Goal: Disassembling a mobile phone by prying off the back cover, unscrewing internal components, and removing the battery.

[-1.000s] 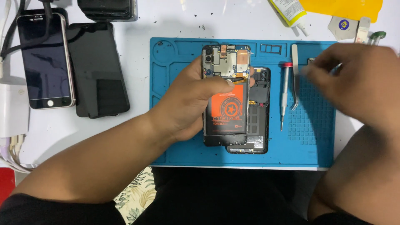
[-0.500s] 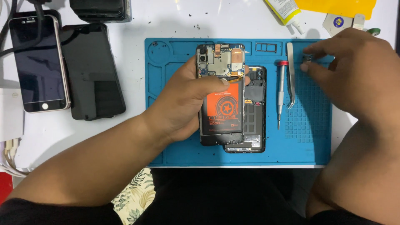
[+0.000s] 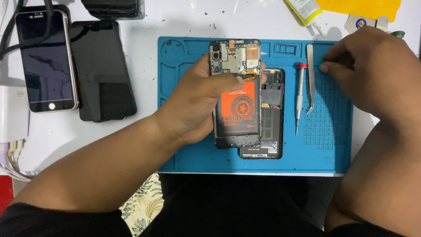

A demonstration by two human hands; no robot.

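My left hand (image 3: 197, 103) grips an opened phone (image 3: 237, 94) with its back off, showing a circuit board at the top and an orange and black battery. The thumb lies across the board just above the battery. It is held over a blue work mat (image 3: 184, 153). Under it lies a black rear cover (image 3: 269, 114). My right hand (image 3: 372, 72) rests on the mat's gridded part at the right, thumb and fingertips pinched together; anything between them is too small to see. Tweezers (image 3: 310, 77) and a red-capped screwdriver (image 3: 300, 94) lie just left of it.
Two phones lie on the white table to the left: one with a pale frame (image 3: 46, 61), one black (image 3: 103, 70). A dark device (image 3: 113, 8) sits at the top edge. A glue tube (image 3: 307, 12) and a yellow sheet (image 3: 359, 8) lie at top right.
The view has shifted a little. My right hand has slid slightly along the mat's upper right; my left hand keeps its hold on the opened phone.
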